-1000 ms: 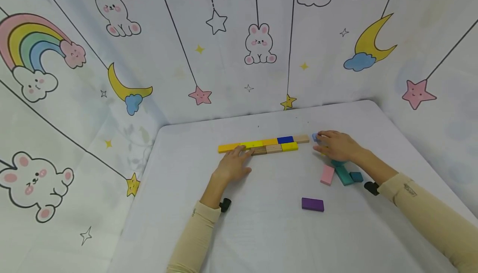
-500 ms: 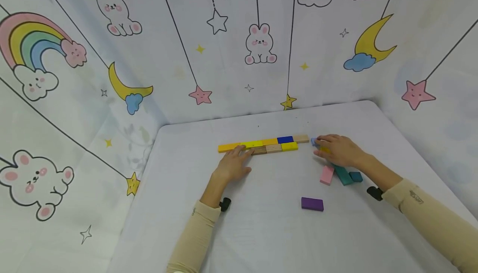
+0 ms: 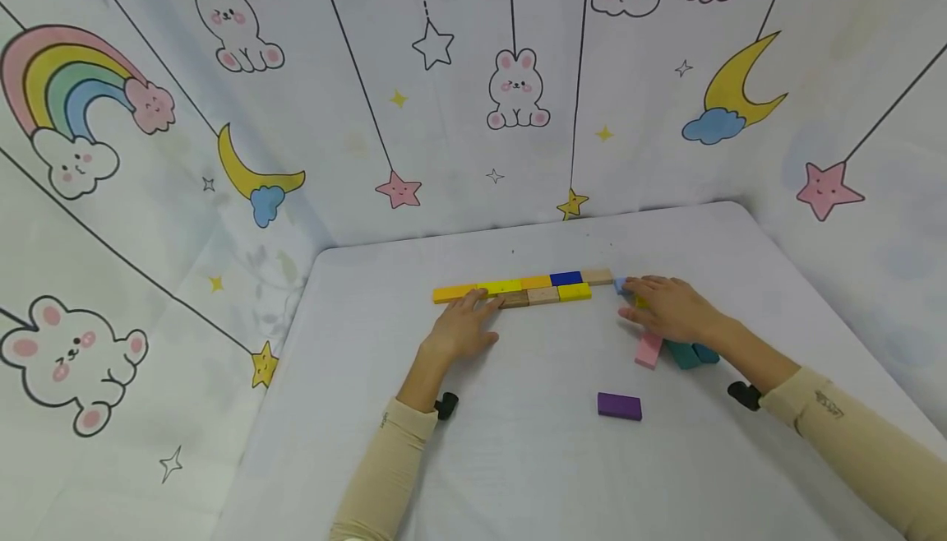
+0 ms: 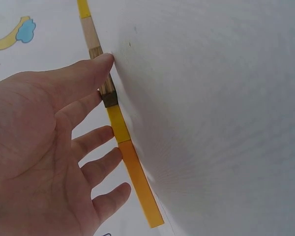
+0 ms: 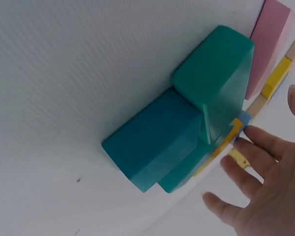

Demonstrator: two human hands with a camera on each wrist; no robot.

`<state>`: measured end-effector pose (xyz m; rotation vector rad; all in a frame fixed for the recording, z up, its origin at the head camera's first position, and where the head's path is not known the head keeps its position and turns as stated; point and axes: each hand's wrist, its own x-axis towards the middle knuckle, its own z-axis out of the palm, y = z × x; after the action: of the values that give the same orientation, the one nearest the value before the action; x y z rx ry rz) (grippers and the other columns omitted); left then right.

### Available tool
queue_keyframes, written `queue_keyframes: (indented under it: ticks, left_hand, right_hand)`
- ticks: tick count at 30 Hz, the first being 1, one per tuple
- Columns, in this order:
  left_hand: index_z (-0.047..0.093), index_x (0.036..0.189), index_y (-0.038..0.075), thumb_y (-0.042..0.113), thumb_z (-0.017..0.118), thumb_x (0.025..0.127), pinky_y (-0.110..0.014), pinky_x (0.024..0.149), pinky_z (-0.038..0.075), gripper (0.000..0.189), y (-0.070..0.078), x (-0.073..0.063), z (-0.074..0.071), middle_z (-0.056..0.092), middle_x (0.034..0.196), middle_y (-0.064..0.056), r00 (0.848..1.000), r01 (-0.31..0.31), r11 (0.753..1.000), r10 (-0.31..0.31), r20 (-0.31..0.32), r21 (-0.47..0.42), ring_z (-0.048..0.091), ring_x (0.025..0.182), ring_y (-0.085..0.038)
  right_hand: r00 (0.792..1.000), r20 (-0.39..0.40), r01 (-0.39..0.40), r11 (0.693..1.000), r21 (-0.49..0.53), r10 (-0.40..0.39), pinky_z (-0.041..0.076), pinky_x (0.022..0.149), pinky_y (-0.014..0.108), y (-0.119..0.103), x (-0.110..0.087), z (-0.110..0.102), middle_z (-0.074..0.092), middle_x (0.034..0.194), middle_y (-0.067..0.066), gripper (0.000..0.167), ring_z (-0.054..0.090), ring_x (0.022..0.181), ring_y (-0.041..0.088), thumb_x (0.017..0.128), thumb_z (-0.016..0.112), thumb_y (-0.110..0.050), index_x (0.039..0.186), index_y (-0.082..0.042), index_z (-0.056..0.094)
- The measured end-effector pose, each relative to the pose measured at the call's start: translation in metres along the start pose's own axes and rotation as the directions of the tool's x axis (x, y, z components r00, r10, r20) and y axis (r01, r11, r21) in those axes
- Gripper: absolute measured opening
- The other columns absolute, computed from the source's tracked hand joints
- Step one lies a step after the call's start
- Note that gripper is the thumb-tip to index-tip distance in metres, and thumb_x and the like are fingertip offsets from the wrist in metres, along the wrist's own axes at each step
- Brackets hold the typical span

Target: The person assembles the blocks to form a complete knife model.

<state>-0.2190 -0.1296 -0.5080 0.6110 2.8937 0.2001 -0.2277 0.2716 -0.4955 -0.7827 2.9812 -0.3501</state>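
My left hand (image 3: 462, 327) rests its fingertips on the double row of wooden blocks, by the dark brown block (image 3: 514, 299) and bright yellow block (image 3: 499, 287). In the left wrist view its fingers lie along the yellow and orange block (image 4: 140, 182) side. At the row's right end, my right hand (image 3: 673, 309) spreads over the light blue block (image 3: 620, 286) and a yellow block (image 3: 640, 302), fingers fairly straight. The right wrist view has its fingertips beside these blocks, close to the green block (image 5: 214, 69) and dark teal block (image 5: 155, 132). The hand partly hides the pile.
A pink block (image 3: 648, 351) lies just below the right hand. Nearer the person is a purple block (image 3: 619, 406). The row also holds a dark blue block (image 3: 566, 278) and a plain wood block (image 3: 596, 277). A patterned cloth wall (image 3: 459, 138) stands behind the white table (image 3: 518, 459).
My right hand has moved toward the person, and the light blue block has shifted nearer and slightly left, to the row's end. The green and teal blocks sit slightly nearer. My left hand stays put.
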Motion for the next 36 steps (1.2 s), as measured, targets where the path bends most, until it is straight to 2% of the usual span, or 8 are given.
queue_keyframes:
  ticks: [5, 16, 25, 36]
  left_hand:
    - [0.032, 0.165, 0.029, 0.041, 0.065, 0.103, -0.048, 0.128, 0.025, 0.071, 0.000, 0.000, 0.000, 0.028, 0.169, -0.010, 1.000, -0.008, 1.000, 0.008, -0.001, 0.006, 0.034, 0.153, -0.032]
    - [0.033, 0.165, 0.028, 0.040, 0.065, 0.103, -0.050, 0.128, 0.025, 0.071, 0.001, -0.002, -0.003, 0.028, 0.169, -0.011, 1.000, -0.017, 1.000, 0.017, -0.005, 0.003, 0.030, 0.155, -0.031]
    - [0.032, 0.166, 0.028, 0.041, 0.065, 0.103, -0.049, 0.128, 0.023, 0.072, 0.002, -0.003, -0.005, 0.027, 0.170, -0.011, 1.000, -0.015, 1.000, 0.015, 0.010, 0.011, 0.028, 0.156, -0.031]
    - [0.034, 0.165, 0.026, 0.041, 0.065, 0.104, -0.049, 0.128, 0.023, 0.070, 0.002, -0.003, -0.003, 0.029, 0.169, -0.012, 1.000, -0.020, 1.000, 0.020, -0.003, 0.020, 0.027, 0.156, -0.031]
  right_hand:
    - [1.000, 0.001, 0.012, 1.000, 0.001, -0.012, 0.033, 0.114, 0.073, -0.005, -0.001, 0.000, 0.055, 0.150, 0.026, 0.060, 0.045, 0.142, 0.049, 0.105, 0.062, -0.043, 0.147, 0.000, 0.057]
    - [0.996, -0.015, 0.089, 0.996, -0.010, -0.089, 0.035, 0.115, 0.070, -0.010, 0.000, 0.003, 0.057, 0.150, 0.021, 0.054, 0.045, 0.142, 0.048, 0.104, 0.064, -0.040, 0.145, -0.004, 0.061]
    - [0.995, -0.012, 0.098, 0.995, -0.024, -0.098, 0.034, 0.115, 0.070, -0.016, 0.005, 0.008, 0.055, 0.152, 0.019, 0.056, 0.044, 0.143, 0.048, 0.106, 0.060, -0.044, 0.146, -0.005, 0.060]
    - [0.994, -0.019, 0.105, 0.994, -0.016, -0.105, 0.035, 0.114, 0.072, -0.025, 0.010, 0.006, 0.056, 0.150, 0.021, 0.055, 0.045, 0.142, 0.049, 0.105, 0.063, -0.041, 0.145, -0.004, 0.061]
